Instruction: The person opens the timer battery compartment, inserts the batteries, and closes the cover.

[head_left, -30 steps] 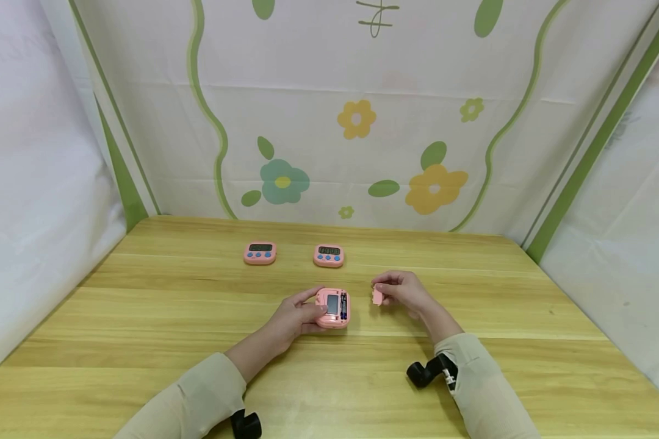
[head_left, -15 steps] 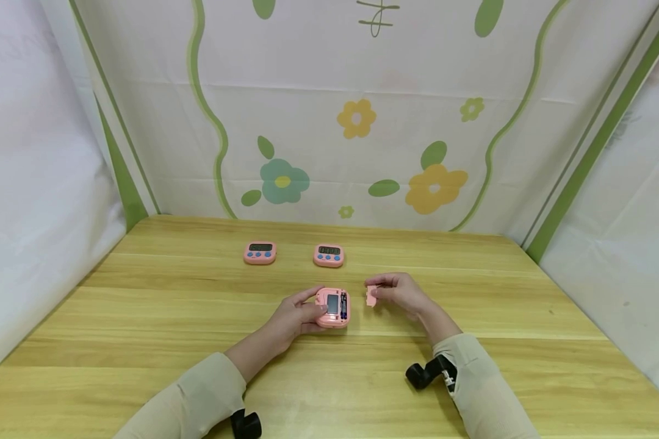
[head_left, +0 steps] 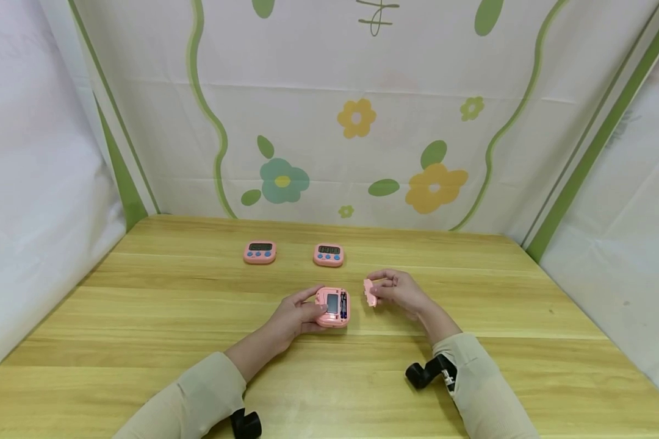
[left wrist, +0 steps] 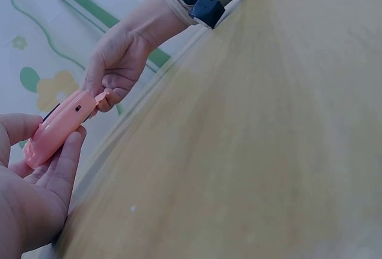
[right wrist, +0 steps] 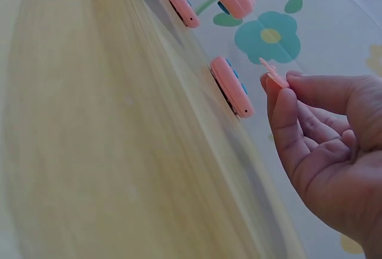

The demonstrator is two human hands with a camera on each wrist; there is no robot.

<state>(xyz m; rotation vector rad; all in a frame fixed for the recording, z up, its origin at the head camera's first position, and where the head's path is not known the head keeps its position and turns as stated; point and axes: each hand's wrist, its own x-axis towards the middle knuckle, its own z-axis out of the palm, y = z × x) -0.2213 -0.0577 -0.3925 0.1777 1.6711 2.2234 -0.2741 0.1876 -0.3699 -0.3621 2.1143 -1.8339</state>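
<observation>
A pink digital timer (head_left: 333, 306) is held in my left hand (head_left: 292, 320), its back facing up and its battery slot uncovered, with batteries lying inside. The thumb lies over the back and the fingers are beneath, as the left wrist view of the timer (left wrist: 59, 128) shows. To its right, my right hand (head_left: 403, 292) pinches a small pink battery cover (head_left: 370, 293) between thumb and fingers. That cover (right wrist: 276, 77) is apart from the timer. Both hands are above the table.
Two more pink timers with blue buttons lie face up farther back on the wooden table (head_left: 198, 292): one at the left (head_left: 260, 252), one nearer the middle (head_left: 329, 255). A white cloth wall (head_left: 318, 73) with printed flowers stands behind the table.
My right hand has moved slightly left, bringing the battery cover nearer the timer, and the cover is now turned at a different angle. My left hand and its timer stay in place.
</observation>
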